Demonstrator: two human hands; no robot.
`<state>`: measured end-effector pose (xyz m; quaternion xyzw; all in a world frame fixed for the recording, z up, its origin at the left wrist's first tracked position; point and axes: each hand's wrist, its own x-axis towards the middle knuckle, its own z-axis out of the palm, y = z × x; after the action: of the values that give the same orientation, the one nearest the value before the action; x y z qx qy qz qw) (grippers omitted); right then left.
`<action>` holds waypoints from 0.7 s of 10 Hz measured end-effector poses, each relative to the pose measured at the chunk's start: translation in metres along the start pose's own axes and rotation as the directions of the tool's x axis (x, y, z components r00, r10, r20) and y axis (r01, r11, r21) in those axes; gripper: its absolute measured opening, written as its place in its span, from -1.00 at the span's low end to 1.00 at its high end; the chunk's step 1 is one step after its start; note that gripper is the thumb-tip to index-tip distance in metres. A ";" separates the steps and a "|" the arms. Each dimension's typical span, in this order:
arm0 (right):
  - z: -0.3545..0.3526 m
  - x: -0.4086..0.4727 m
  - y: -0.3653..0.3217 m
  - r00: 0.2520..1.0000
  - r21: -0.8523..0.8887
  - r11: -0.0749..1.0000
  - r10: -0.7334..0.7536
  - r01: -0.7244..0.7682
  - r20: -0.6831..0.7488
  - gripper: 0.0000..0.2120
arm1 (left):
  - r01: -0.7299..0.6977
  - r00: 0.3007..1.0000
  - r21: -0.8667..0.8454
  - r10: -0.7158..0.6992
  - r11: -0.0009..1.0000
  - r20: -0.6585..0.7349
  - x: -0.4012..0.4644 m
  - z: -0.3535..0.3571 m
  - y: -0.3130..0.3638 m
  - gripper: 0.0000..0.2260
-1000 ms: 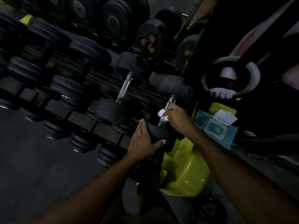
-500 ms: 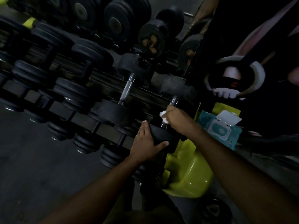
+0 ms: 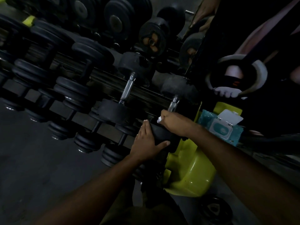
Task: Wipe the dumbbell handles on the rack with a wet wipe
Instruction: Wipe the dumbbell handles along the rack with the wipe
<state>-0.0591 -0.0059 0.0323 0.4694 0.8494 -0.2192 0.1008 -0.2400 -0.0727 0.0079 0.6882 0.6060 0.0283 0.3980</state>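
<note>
Dark gym floor runs under a long rack [image 3: 68,109] packed with black dumbbells, and the light is poor. At the near end of the rack lies the dumbbell being cleaned. Its shiny handle [image 3: 173,106] pokes out just above the right hand [image 3: 174,123].

The right hand is wrapped tight around the lower part of that handle, with the wet wipe [image 3: 159,119] squeezed inside the fist. Only a small white corner of the wipe peeks out. A moment ago much more of the wipe was showing, bunched beside the knuckles. Now the fist has closed over it and seems to have slid down toward the near weight, though it is too dim to be sure how far. That looks like a rubbing stroke along the bar, so this handle is being wiped right now.

The left hand [image 3: 146,143] has not moved. It lies on the near black weight head [image 3: 162,137], fingers straight along one side and thumb hooked over the other, holding the dumbbell so it cannot roll.

Next along the rack, another dumbbell handle [image 3: 128,88] shows bare metal and is likely next. A teal wipes pack [image 3: 221,127] sits with its flap open on something yellow [image 3: 193,169] to the right.
</note>
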 end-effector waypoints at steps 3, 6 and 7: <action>0.005 -0.011 0.007 0.999 0.101 0.995 0.025 -0.021 -0.040 -0.71 | -0.001 1.000 -0.009 0.001 1.000 0.007 -0.001 0.000 0.000 0.17; 0.019 -0.029 -0.008 0.895 0.537 0.808 0.400 -0.243 -0.196 -0.82 | -0.005 1.000 -0.011 0.005 1.000 0.009 -0.002 -0.001 0.002 0.13; 0.025 -0.028 0.003 0.866 0.628 0.705 0.491 -0.330 -0.096 -0.76 | -0.005 1.000 -0.011 0.005 1.000 0.012 -0.002 -0.002 0.002 0.13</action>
<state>-0.0424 -0.0368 0.0202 0.6794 0.6160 -0.3819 -0.1147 -0.2396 -0.0731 0.0110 0.6875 0.6018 0.0285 0.4054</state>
